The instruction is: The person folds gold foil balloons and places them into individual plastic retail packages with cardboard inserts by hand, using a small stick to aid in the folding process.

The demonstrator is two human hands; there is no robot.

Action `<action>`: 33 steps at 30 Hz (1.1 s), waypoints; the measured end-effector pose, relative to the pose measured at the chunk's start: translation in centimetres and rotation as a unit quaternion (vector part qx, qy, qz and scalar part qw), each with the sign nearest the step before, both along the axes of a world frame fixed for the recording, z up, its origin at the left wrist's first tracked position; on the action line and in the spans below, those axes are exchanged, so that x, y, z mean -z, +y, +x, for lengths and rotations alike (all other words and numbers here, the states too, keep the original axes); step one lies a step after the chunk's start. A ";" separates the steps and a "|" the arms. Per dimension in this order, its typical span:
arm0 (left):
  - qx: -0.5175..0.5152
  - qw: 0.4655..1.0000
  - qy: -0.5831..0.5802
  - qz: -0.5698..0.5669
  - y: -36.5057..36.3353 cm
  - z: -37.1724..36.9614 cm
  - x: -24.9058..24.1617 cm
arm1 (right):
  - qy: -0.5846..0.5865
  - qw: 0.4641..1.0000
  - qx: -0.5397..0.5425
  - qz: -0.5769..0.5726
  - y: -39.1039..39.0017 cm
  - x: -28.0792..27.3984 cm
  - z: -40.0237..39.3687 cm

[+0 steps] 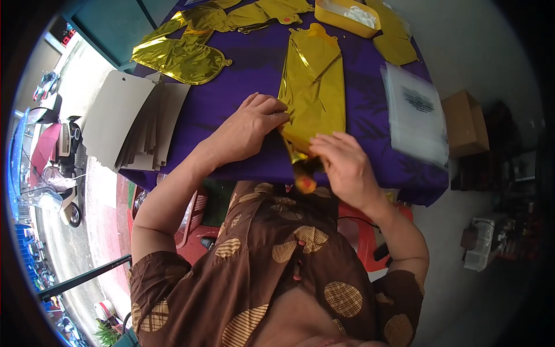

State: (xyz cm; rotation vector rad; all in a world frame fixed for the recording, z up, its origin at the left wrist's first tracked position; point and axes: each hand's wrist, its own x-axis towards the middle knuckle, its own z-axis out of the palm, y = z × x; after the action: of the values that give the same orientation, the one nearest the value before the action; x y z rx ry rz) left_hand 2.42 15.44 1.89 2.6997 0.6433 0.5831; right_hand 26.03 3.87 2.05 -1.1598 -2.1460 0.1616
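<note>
A gold foil balloon (315,75), flat and folded into a long strip, lies on the purple tablecloth in front of me. My left hand (248,124) pinches its left edge, thumb and fingers closed together. At the lower right of the strip, my right hand (344,165) has its fingers curled over the foil. The near end of the balloon hangs past the table edge, with a blurred orange-red spot at its tip. More gold foil balloons (182,61) lie loosely spread at the far left of the table.
Grey-white cards (118,115) stand in a stack at the table's left edge. Clear plastic bags (416,113) lie on the right. A yellow tub (341,17) with white items sits at the back, beside flat gold foil (396,43). An open cardboard box (465,124) is beyond the right edge.
</note>
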 end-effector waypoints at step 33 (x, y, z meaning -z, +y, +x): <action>-0.084 0.987 -0.135 -0.032 -4.2 -1.4 1.1 | -0.099 0.992 0.078 0.033 -1.6 -0.4 4.2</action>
State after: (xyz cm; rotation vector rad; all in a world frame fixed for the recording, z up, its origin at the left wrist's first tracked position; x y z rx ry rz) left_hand 1.03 11.23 0.74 2.4604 0.8036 0.9342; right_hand 30.22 2.32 2.45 -1.3467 -2.2005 -0.0963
